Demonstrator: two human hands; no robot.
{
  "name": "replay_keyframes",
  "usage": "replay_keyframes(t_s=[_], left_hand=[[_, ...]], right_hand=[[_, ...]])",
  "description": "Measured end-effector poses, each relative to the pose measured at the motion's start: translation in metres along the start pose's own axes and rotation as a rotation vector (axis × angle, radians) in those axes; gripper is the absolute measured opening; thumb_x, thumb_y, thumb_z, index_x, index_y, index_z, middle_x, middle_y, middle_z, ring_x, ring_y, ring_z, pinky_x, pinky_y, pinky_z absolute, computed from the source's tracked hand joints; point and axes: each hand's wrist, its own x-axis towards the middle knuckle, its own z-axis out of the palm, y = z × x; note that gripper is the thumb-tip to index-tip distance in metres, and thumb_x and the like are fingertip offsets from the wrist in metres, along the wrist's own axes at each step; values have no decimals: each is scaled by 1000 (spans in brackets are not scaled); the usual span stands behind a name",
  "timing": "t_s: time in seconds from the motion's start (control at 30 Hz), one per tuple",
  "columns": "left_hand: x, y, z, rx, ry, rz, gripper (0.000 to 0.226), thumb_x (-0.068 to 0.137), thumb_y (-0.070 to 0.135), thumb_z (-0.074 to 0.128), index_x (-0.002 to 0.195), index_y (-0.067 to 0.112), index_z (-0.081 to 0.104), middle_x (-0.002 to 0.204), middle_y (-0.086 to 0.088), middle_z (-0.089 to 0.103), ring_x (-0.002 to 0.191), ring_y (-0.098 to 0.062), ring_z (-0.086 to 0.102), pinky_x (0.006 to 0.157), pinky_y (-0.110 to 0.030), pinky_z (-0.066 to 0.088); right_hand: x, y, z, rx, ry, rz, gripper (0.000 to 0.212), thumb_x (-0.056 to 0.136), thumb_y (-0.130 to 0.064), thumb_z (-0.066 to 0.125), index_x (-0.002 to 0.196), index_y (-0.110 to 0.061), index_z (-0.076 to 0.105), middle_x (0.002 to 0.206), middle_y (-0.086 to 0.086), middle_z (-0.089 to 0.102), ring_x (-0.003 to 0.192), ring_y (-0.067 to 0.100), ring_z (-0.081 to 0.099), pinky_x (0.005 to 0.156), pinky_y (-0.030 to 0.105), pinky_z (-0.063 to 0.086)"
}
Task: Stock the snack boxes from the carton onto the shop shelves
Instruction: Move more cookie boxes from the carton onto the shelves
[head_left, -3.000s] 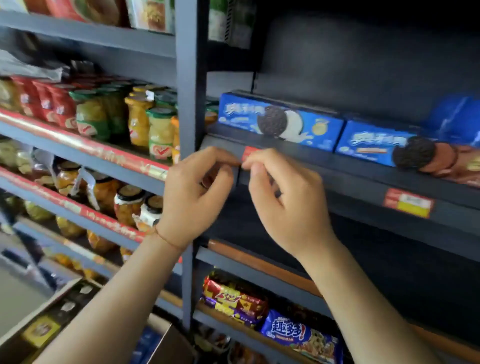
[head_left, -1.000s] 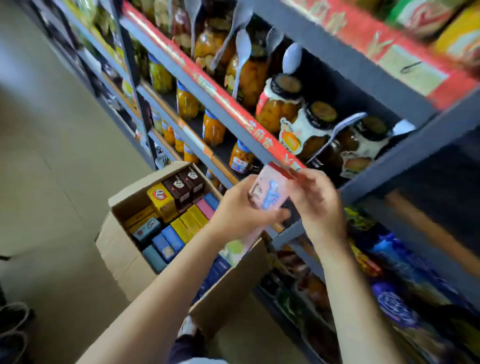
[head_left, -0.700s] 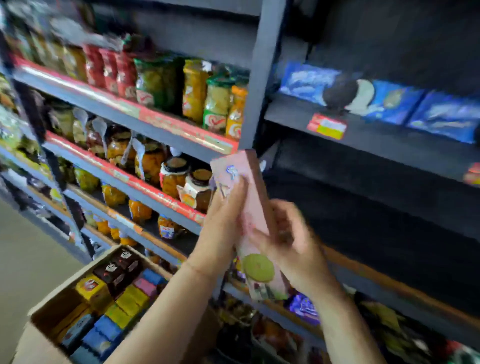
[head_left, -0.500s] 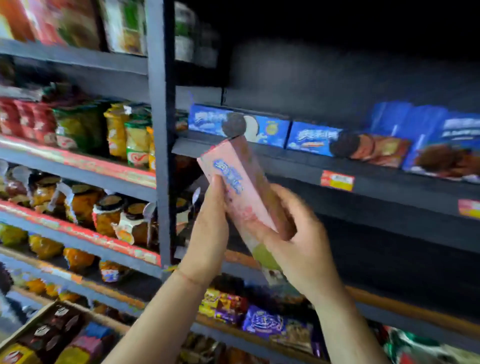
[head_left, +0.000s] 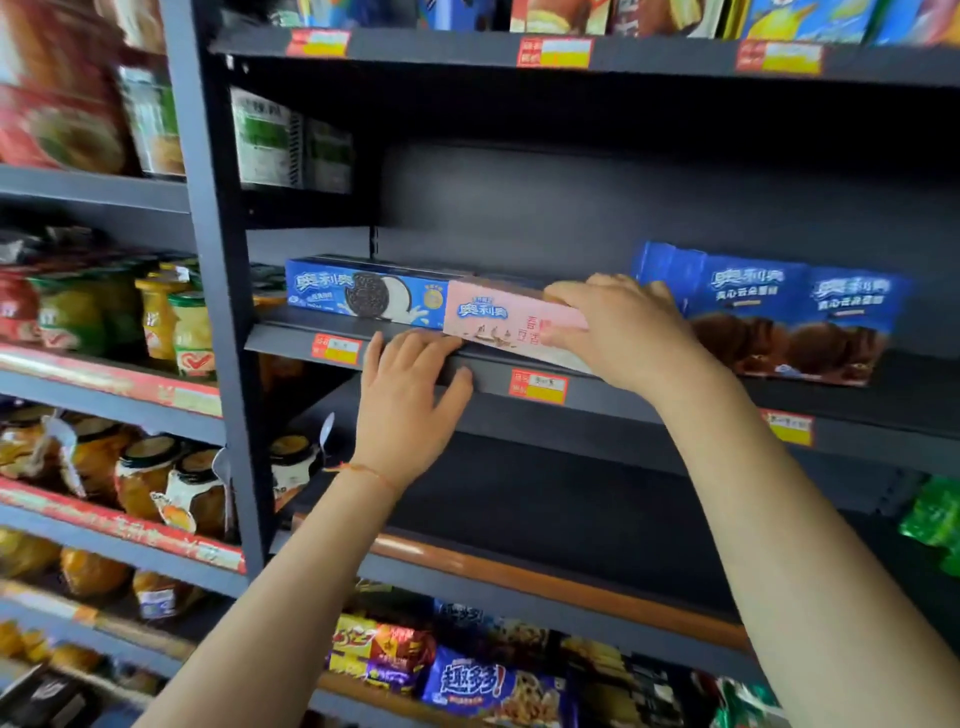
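The pink snack box (head_left: 506, 319) lies long-ways on the dark shelf (head_left: 613, 387), right beside the blue cookie box (head_left: 366, 291) and touching its end. The right hand (head_left: 621, 330) is curled over the pink box's right end and holds it. The left hand (head_left: 408, 397) is below the box's left end, fingers straight, resting on the shelf's front edge. More blue boxes (head_left: 779, 312) stand just right of the right hand.
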Motion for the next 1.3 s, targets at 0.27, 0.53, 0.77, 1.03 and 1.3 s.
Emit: replay_keyframes(t_s=[0.27, 0.53, 0.77, 1.03, 1.3], left_hand=[[-2, -1, 3, 17, 40, 24, 40, 95, 40, 45, 118, 13, 62, 119, -4, 63, 116, -24, 55, 115, -48, 29], [-5, -8, 1, -57, 46, 73, 40, 95, 39, 48, 124, 13, 60, 125, -4, 60, 123, -23, 51, 118, -45, 25], [-66, -91, -24, -132, 230, -250, 28, 90, 25, 50, 106, 5, 63, 104, -9, 59, 98, -29, 57, 84, -38, 44], [-277, -281, -36, 98, -239, -948, 17, 93, 20, 58, 105, 12, 68, 111, -10, 56, 93, -33, 61, 78, -41, 48], [-473, -395, -55, 235, -744, -1164, 29, 83, 19, 54, 105, 9, 70, 106, -17, 62, 100, -40, 61, 77, -44, 49]], right_hand=[[1, 12, 8, -12, -48, 24, 57, 90, -55, 60, 141, -39, 42, 126, 5, 44, 125, 27, 38, 104, 48, 30], [-2, -12, 26, 110, 318, -140, 43, 87, -32, 69, 128, -24, 59, 121, 6, 51, 115, 29, 47, 99, 45, 34], [-31, -132, 96, 651, 469, -448, 11, 93, -16, 60, 90, -11, 69, 75, 0, 63, 69, 20, 57, 62, 39, 49], [-61, -302, 331, 822, -428, -282, 6, 90, -20, 60, 87, -19, 65, 76, 0, 68, 71, 23, 64, 62, 41, 52], [-149, -465, 511, 648, -1035, -287, 21, 90, -20, 52, 69, -15, 56, 78, 7, 59, 79, 32, 58, 67, 36, 38]])
